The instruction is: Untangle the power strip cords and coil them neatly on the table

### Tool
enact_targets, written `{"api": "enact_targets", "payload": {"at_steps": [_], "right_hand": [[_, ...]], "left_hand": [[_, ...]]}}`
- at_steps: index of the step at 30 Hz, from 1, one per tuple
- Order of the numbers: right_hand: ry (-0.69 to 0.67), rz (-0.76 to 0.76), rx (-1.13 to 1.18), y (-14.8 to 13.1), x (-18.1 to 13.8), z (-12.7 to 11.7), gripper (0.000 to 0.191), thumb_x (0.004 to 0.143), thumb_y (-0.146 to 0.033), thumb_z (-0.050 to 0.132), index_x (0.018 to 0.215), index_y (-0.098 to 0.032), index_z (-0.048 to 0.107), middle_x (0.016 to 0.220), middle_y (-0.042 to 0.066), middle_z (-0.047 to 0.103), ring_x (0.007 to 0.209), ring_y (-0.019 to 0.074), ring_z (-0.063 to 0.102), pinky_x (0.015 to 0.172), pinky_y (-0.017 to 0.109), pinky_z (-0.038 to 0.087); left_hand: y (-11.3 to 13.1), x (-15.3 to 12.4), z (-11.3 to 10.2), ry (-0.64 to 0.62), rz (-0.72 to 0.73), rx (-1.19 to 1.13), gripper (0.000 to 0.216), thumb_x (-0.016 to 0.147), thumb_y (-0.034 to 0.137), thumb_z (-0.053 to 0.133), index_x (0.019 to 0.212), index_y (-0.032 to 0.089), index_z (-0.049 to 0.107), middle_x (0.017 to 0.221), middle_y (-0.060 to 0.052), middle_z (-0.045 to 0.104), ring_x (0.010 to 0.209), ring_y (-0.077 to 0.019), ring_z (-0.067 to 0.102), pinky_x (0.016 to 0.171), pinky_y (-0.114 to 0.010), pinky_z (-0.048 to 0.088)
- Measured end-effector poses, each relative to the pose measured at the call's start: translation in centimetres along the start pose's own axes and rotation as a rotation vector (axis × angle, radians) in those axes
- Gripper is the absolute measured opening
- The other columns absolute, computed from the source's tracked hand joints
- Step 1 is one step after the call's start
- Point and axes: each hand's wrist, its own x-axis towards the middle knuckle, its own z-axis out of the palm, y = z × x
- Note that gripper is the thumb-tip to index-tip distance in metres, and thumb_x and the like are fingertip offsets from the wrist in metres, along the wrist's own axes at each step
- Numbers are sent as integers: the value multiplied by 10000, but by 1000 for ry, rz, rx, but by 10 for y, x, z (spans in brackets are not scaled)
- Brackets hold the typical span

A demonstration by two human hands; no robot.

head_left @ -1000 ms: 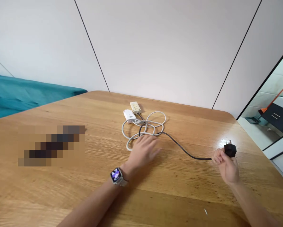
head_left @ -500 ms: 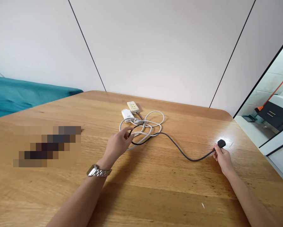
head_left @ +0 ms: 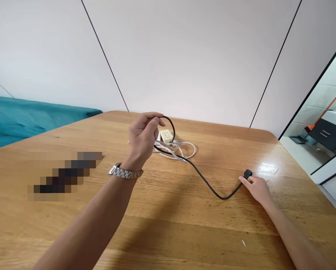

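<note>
Raised above the tangle, my left hand pinches a black power cord and lifts a loop of it. My right hand grips the cord's other end at its black plug, low over the table. Between the hands the cord sags in a curve. A cream extension socket lies behind the left hand, joined to the black cord. A white cable lies in loops beside it. The white socket block is mostly hidden behind my left hand.
The wooden table fills the foreground, with a small white scrap near its front. A dark pixelated patch covers something at the left. White wall panels rise behind, and a teal seat stands at the left.
My left hand has risen, lifting the black cord off the tangle. My right hand has shifted left and slightly lower with the plug. The white cable loops have been pulled narrower.
</note>
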Motion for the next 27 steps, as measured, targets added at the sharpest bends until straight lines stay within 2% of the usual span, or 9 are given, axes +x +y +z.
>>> {"api": "enact_targets", "payload": {"at_steps": [4, 8, 12, 14, 16, 18, 22, 25, 27], "right_hand": [[73, 53, -31, -9, 0, -8, 563, 723, -690, 545, 458, -231, 353, 419, -14, 431, 432, 140, 405, 443, 271, 242], [119, -87, 247, -50, -4, -26, 516, 800, -670, 508, 545, -220, 495, 518, 7, 534, 519, 155, 486, 506, 273, 350], [-52, -288, 588, -117, -1, -42, 494, 832, -654, 521, 949, -195, 660, 879, 78, 697, 794, 209, 631, 702, 315, 484], [-27, -336, 658, -149, 6, -48, 562, 815, -644, 567, 1171, -210, 598, 1119, 107, 666, 933, 229, 623, 757, 344, 495], [26, -399, 651, -175, 15, -54, 629, 785, -615, 636, 1275, -238, 525, 1261, 107, 592, 978, 234, 598, 761, 357, 493], [14, -500, 647, -192, 22, -62, 541, 798, -592, 643, 1201, -242, 559, 1188, 81, 611, 948, 222, 589, 764, 360, 485], [-112, -688, 880, -205, 27, -82, 373, 820, -586, 626, 881, -220, 588, 805, 2, 599, 791, 170, 575, 723, 329, 481], [-277, -722, 961, -207, 24, -97, 395, 750, -569, 713, 837, -215, 562, 696, -25, 535, 634, 133, 526, 570, 284, 454], [-309, -700, 909, -210, 21, -102, 406, 711, -542, 760, 832, -211, 558, 696, -23, 522, 620, 125, 508, 530, 267, 432]], "left_hand": [[25, -12, 13, 99, 110, -116, 110, 820, 386, 629, 808, 279, 652, 695, 11, 627, 374, -45, 329, 353, -246, 180], [47, -19, 30, 126, 115, -283, 97, 808, 366, 636, 807, 269, 642, 673, 19, 620, 349, -46, 315, 314, -248, 144], [66, -23, 52, 9, 52, -338, 111, 851, 346, 588, 854, 242, 625, 711, 11, 617, 365, -41, 310, 313, -234, 173], [74, -27, 64, -101, 41, -344, 125, 868, 338, 568, 881, 226, 622, 706, 12, 609, 367, -35, 304, 318, -218, 188], [83, -31, 75, -242, 37, -343, 125, 868, 313, 569, 893, 205, 626, 683, 17, 598, 374, -30, 316, 332, -204, 222], [91, -35, 83, -378, 26, -330, 107, 863, 281, 577, 875, 185, 622, 654, 22, 582, 406, -35, 373, 368, -195, 288], [109, -34, 94, -526, -15, -280, 156, 899, 269, 533, 782, 175, 576, 590, 30, 534, 485, -65, 475, 453, -210, 383], [124, -30, 99, -565, -25, -126, 277, 934, 368, 494, 736, 182, 545, 538, 36, 493, 476, -76, 476, 455, -229, 375], [133, -30, 104, -511, -3, 55, 302, 908, 474, 524, 818, 190, 567, 524, 43, 487, 484, -93, 485, 462, -246, 364]]}}
